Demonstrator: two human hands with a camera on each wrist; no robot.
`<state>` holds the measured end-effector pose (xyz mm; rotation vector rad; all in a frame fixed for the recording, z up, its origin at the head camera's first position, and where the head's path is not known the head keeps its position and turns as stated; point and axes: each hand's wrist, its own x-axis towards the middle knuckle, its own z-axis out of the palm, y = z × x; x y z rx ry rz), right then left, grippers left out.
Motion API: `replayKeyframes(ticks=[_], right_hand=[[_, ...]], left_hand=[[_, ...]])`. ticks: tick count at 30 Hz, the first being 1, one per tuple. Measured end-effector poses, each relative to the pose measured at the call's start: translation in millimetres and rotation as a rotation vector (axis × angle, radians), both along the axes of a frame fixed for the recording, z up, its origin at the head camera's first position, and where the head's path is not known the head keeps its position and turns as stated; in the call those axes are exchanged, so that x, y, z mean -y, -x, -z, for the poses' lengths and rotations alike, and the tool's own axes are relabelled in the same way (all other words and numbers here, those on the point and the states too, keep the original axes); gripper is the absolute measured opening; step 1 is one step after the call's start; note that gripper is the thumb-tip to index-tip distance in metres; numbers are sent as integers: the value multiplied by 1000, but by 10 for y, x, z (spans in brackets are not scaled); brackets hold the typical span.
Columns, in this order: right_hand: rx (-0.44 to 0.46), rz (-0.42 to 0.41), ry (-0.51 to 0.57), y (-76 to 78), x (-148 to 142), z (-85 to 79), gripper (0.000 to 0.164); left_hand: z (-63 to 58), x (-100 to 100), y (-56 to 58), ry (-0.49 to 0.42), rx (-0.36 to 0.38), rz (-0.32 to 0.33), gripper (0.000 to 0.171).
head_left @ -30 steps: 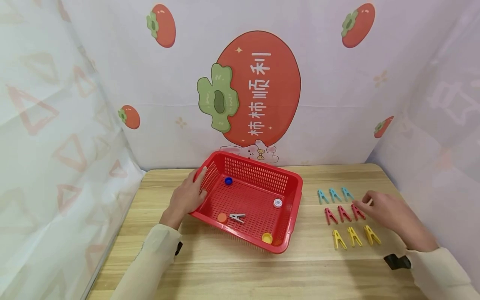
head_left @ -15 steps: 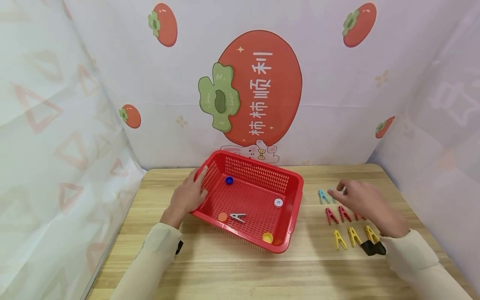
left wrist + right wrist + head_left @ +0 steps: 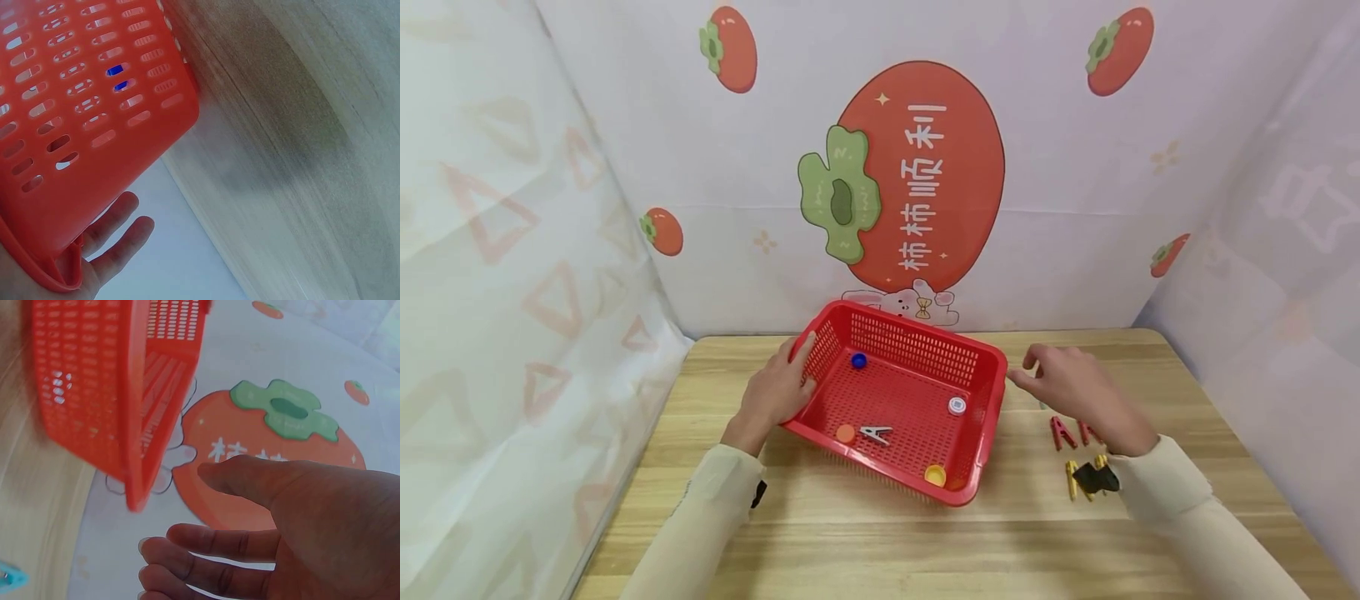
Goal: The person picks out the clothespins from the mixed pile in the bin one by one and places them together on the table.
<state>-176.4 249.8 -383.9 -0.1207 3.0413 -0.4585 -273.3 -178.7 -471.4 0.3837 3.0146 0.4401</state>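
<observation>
My left hand (image 3: 772,392) grips the left rim of a red plastic basket (image 3: 910,392), thumb inside. In the left wrist view two fingers (image 3: 128,250) extend past the outer side. My right hand (image 3: 1071,383) hovers just beyond the basket's right rim. The right wrist view shows its thumb apart from loosely bent fingers (image 3: 219,544), with nothing between them. In the basket lie a blue cap (image 3: 859,361), a white cap (image 3: 957,406), an orange cap (image 3: 846,433), a yellow cap (image 3: 935,476) and a grey clothespin (image 3: 876,434).
Red clothespins (image 3: 1062,433) and yellow clothespins (image 3: 1071,481) lie on the wooden table (image 3: 887,550) below my right arm, which hides some. A teal clothespin (image 3: 11,578) shows in the right wrist view. Printed cloth (image 3: 1060,183) surrounds the table's back and sides.
My right hand has moved left from the rows of clothespins to the basket's right rim, its forearm now covering several of them. The left hand and basket have stayed put.
</observation>
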Motion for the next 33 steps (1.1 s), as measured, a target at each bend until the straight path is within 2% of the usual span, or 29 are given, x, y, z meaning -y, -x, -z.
replayKeyframes(ticks=[13, 19, 33], right_hand=[[-5, -67, -8, 183, 501, -116, 37], [-29, -138, 12, 267, 767, -152, 40], [13, -256, -114, 416, 1321, -177, 42]], left_hand=[[-9, -3, 0, -3, -8, -2, 84], [3, -1, -6, 3, -7, -5, 84], [18, 13, -13, 5, -23, -1, 84]])
